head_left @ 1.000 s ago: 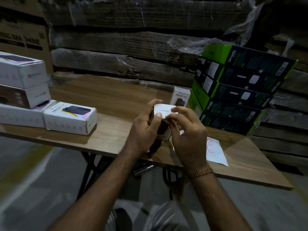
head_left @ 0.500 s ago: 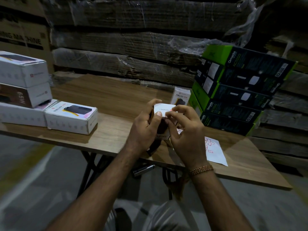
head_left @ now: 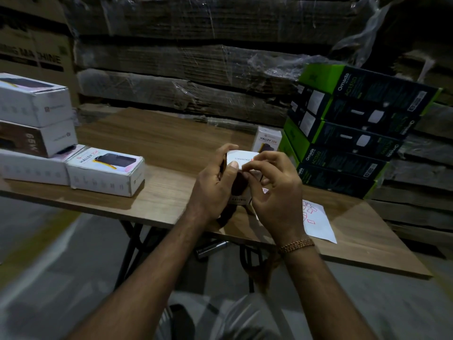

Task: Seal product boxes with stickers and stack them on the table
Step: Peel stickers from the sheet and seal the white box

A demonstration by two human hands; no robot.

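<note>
I hold a small white product box (head_left: 239, 159) upright above the wooden table (head_left: 157, 192). My left hand (head_left: 213, 190) grips its left side, thumb on the top flap. My right hand (head_left: 274, 190) is curled at the box's top right edge, fingertips pinching at the flap; whether a sticker is under them I cannot tell. A white sticker sheet (head_left: 316, 220) with red stickers lies on the table to the right. Another white box (head_left: 268, 142) stands upright behind my hands. A white Halley box (head_left: 105, 174) lies at the left next to a stack of white boxes (head_left: 31, 126).
A leaning stack of green and black boxes (head_left: 350, 133) fills the table's right rear. Wrapped cardboard bundles (head_left: 196, 69) form a wall behind the table. The table's near edge runs just under my wrists, with its black metal legs (head_left: 130, 244) below.
My hands and the box stay nearly in place; the right fingers have shifted slightly along the top flap.
</note>
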